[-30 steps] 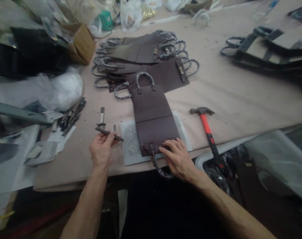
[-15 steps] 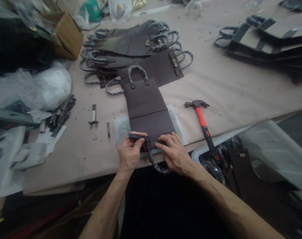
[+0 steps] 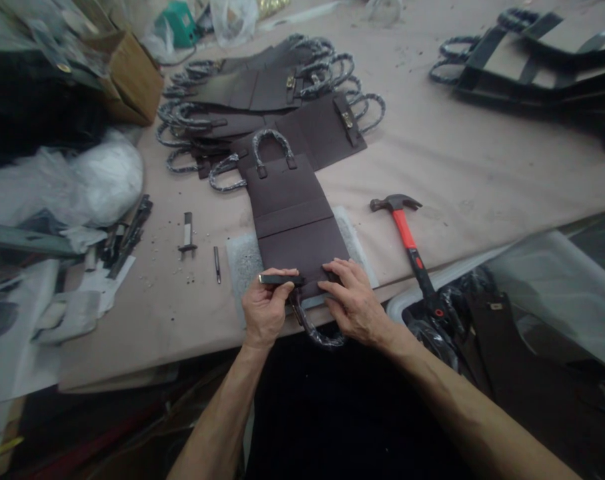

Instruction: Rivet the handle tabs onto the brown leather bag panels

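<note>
A dark brown leather bag panel (image 3: pixel 292 217) lies flat on a white pad (image 3: pixel 240 260) at the table's near edge, one wrapped handle (image 3: pixel 272 140) at its far end and another (image 3: pixel 317 333) hanging over the edge. My left hand (image 3: pixel 266 308) grips a thin dark metal tool (image 3: pixel 277 279) and holds it against the panel's near left corner. My right hand (image 3: pixel 353 300) presses flat on the panel's near right corner, fingers spread beside the handle tab.
A red-handled hammer (image 3: pixel 407 240) lies right of the panel. Small punches (image 3: pixel 187 233) and tools lie left. A stack of similar brown panels (image 3: pixel 277 100) sits beyond, black-strapped panels (image 3: pixel 532 60) far right, a cardboard box (image 3: pixel 132 77) and plastic bags (image 3: pixel 97 173) left.
My left hand carried the thin tool from the table's left onto the panel's near corner. My right hand stayed on the panel. The view drifted slightly.
</note>
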### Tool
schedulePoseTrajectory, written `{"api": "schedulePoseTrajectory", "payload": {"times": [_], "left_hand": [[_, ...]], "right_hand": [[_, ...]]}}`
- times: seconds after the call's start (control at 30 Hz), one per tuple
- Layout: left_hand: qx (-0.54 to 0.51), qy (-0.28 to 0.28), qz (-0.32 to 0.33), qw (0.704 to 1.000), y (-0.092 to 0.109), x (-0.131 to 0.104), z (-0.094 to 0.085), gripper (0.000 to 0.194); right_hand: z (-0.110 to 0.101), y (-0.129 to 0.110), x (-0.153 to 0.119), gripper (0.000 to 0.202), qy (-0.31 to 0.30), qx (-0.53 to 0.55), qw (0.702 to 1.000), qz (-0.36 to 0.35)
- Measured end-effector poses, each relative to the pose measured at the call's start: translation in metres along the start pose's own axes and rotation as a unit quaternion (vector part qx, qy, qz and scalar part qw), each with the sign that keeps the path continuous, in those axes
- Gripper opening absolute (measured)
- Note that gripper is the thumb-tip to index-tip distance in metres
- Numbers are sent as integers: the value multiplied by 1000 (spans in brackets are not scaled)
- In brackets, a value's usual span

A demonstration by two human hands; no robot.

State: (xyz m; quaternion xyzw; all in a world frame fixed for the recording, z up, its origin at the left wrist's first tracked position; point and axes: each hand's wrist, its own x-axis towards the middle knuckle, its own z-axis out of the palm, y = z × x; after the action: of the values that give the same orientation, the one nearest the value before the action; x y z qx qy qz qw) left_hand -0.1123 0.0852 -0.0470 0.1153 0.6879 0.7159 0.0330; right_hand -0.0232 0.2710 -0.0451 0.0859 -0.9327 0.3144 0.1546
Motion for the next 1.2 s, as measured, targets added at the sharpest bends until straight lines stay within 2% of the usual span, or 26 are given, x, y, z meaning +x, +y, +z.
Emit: {"api": "schedulePoseTrajectory", "payload": {"times": [0.23,0.87,1.03,1.2], "left_hand": [[-2,-4,-11,1000,-8,-1,0,18],[54,-21,16,998,-7,-2,4,14],[107,-34,81,990,-7,-3,5,12],[202,-56,169,963,-1,0,5,9]], "right_hand": [[-1,3,1,29,-1,5,1000,-7],[0,2,0,29,4,4,1000,-2],[0,2,0,29,14,4,1000,-3],[1,2,-1,30,16,4,1000,-6]]}}
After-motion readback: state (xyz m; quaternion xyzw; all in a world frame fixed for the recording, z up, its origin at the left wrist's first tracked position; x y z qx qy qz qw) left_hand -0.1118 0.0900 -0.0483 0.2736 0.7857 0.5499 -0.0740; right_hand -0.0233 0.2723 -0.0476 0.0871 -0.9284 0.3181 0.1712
